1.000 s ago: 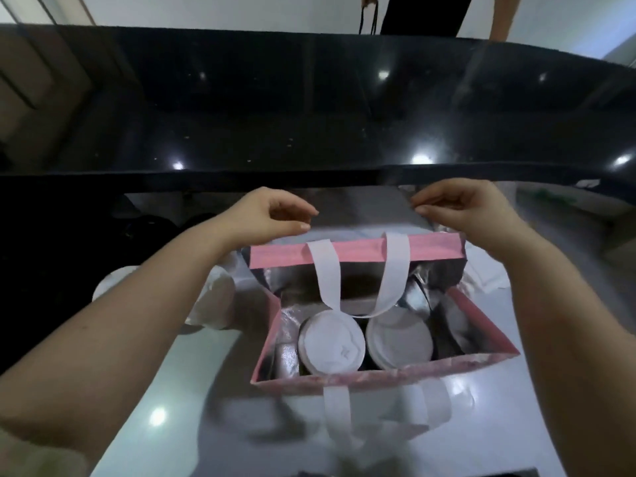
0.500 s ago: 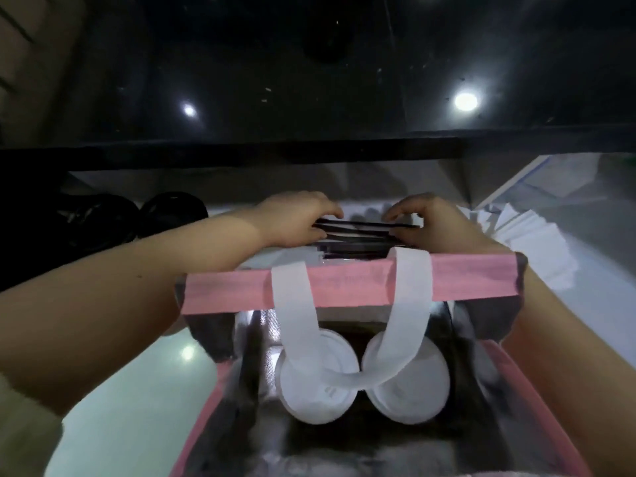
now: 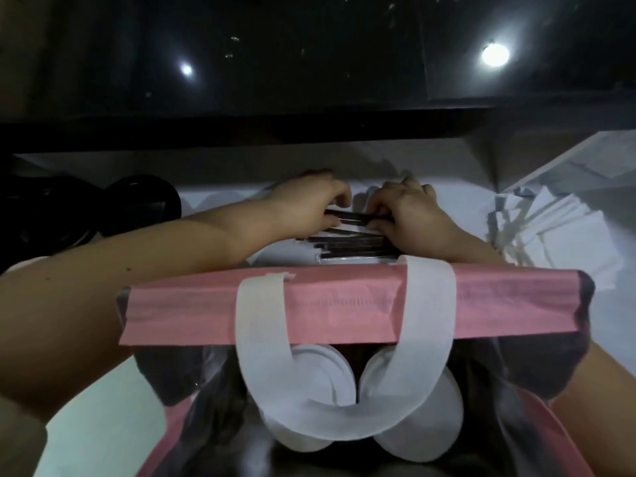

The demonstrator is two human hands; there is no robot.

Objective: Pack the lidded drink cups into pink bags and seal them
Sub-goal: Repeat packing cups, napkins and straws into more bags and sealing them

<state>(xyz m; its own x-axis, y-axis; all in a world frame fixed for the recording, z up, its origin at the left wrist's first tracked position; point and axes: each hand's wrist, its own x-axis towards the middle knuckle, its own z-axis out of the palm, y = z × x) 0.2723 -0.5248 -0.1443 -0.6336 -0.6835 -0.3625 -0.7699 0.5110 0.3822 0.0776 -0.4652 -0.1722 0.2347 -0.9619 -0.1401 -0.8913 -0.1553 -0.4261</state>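
The bag [image 3: 309, 304] fills the lower centre of the frame, pink outside and silvery inside, its mouth open toward the camera. Its far rim is folded outward into a flat pink band, probably so the opening stays wide while packing goes on; it is not yet sealed. A white handle [image 3: 337, 418] droops from that band in a loop over the mouth and lies across the cups. Two cups [image 3: 323, 370] with white lids stand side by side in the bag, at lower centre, upright and touching or nearly so, so the packing part of this bag looks done.

At the right edge, a fanned stack of white bags or papers [image 3: 557, 232] lies on the counter [image 3: 86, 425]. A round black object sits at the left edge; what it is I cannot tell.

Beyond the bag, at mid-frame, lies a pile of dark wrapped straws [image 3: 354, 247]. Both arms reach past the bag to it. The left hand [image 3: 306, 208] and right hand [image 3: 409, 211] each pinch an end of one straw [image 3: 351, 216], fingers curled closed on it, likely separating it from the pile to go with the drinks.
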